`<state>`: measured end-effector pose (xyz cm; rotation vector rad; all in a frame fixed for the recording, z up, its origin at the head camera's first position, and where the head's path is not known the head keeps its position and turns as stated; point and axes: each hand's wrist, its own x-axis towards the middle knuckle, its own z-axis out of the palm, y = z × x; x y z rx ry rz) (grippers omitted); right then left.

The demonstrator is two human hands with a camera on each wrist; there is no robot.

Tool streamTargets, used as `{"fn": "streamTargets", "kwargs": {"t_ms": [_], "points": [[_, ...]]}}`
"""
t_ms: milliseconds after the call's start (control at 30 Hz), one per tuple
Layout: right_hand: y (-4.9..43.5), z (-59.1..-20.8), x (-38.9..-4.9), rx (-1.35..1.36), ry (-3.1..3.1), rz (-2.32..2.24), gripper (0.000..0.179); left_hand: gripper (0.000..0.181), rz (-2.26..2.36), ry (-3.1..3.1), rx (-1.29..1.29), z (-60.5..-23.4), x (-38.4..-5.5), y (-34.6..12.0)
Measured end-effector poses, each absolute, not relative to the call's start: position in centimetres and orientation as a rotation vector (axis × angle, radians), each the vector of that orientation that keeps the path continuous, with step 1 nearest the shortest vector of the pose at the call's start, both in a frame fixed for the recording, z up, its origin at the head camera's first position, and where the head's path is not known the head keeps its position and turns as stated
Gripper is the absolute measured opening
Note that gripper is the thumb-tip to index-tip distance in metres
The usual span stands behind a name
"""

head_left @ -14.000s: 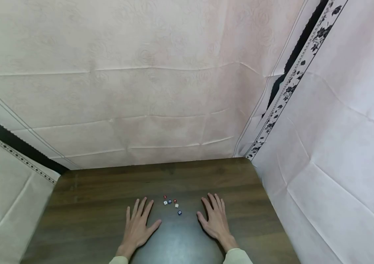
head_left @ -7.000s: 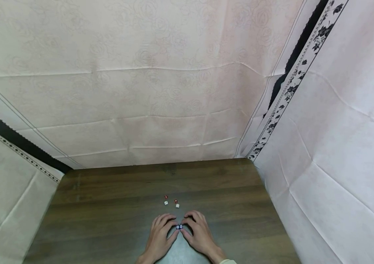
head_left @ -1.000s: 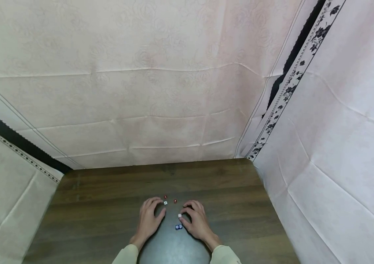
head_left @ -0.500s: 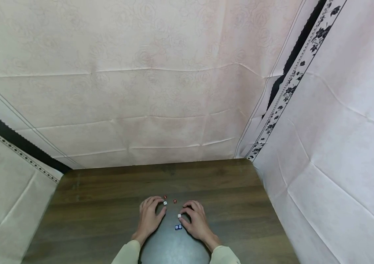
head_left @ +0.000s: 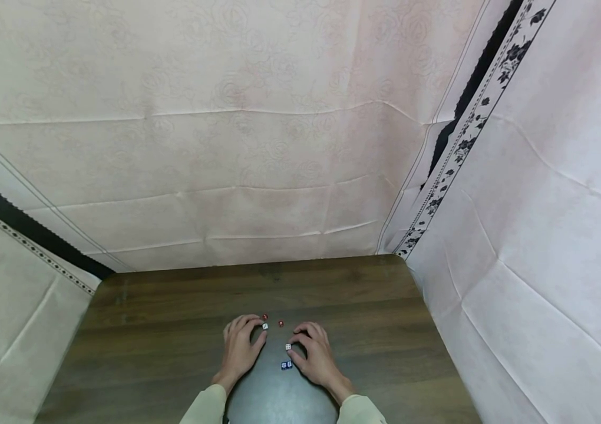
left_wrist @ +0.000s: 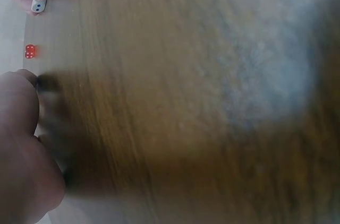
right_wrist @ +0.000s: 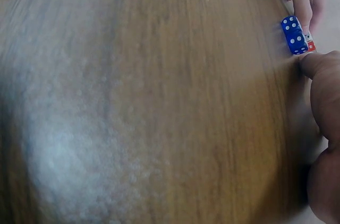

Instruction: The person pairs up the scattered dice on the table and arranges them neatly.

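Observation:
In the head view my left hand (head_left: 238, 350) has its index finger and thumb around a white die (head_left: 265, 326), which sits where it was earlier; the right wrist view shows that white die (right_wrist: 307, 37) against the fingers. My right hand (head_left: 315, 356) pinches a second white die (head_left: 288, 347) between forefinger and thumb. Just nearer the person, two blue dice (head_left: 286, 365) stand side by side. One red die (head_left: 265, 317) lies beyond the left fingertips, another red die (head_left: 281, 324) between the hands. The left wrist view hides the left hand's own die.
The dice lie on a dark wooden table (head_left: 184, 300) whose far edge meets a pale cloth wall (head_left: 279, 176). Another cloth wall (head_left: 544, 265) rises at the right, with a floral border. A cloth panel (head_left: 3, 306) hangs at the left.
Seven seconds ago both hands held the blue dice together; those now stand released. The right hand has brought one white die nearer the person. Over the last second the hands barely move.

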<state>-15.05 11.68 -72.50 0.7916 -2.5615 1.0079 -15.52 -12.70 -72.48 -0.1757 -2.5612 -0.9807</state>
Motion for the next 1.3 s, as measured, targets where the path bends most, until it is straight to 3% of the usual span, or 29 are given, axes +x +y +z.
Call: {"fn": "streamTargets", "kwargs": {"t_ms": [667, 1300], "points": [[12.0, -71.9, -14.8, 0.783, -2.665, 1.078, 0.013, 0.015, -0.996, -2.592, -0.184, -72.2, -14.7, -12.5], [11.8, -71.3, -14.8, 0.784, -2.669, 1.037, 0.014, 0.015, -1.025, -2.552, -0.390, -71.8, -11.9, -11.3]]}}
